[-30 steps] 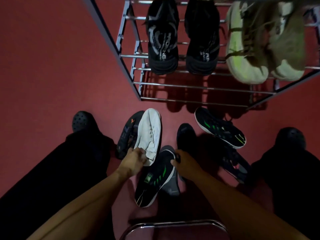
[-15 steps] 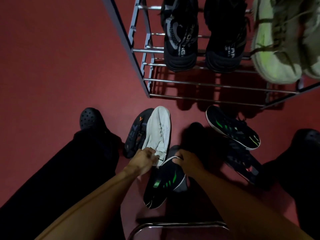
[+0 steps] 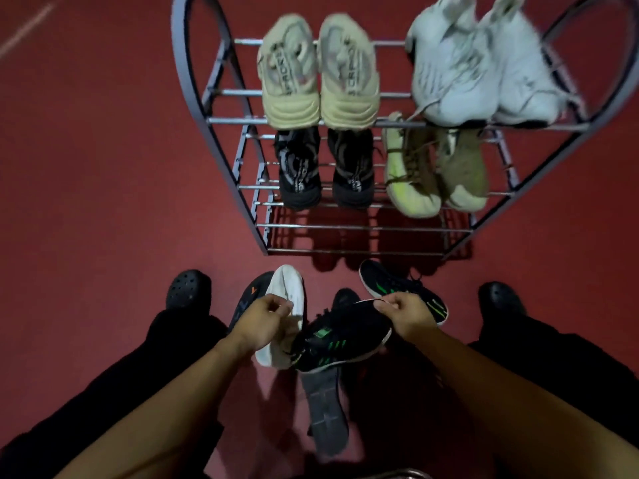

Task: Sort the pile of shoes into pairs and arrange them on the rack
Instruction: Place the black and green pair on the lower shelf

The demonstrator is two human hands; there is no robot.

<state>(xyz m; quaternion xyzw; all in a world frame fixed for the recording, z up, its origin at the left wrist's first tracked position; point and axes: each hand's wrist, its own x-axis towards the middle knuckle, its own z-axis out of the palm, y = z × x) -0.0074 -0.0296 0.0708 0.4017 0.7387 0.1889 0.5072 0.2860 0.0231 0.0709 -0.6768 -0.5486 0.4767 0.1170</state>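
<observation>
A white shoe [image 3: 285,316] is held by the left hand [image 3: 262,321], and a black shoe with green stripes [image 3: 340,340] is pinched at its heel by the right hand [image 3: 406,314]. Both are lifted just in front of the rack [image 3: 363,229], probably so partners can be found. A matching black shoe [image 3: 397,288] is left on the floor below the rack.

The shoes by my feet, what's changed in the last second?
Both hands lifted their shoes off the floor: the left hand raised the white shoe, the right hand the black-and-green shoe. The matching shoe stayed on the floor; rack pairs unchanged.
</observation>
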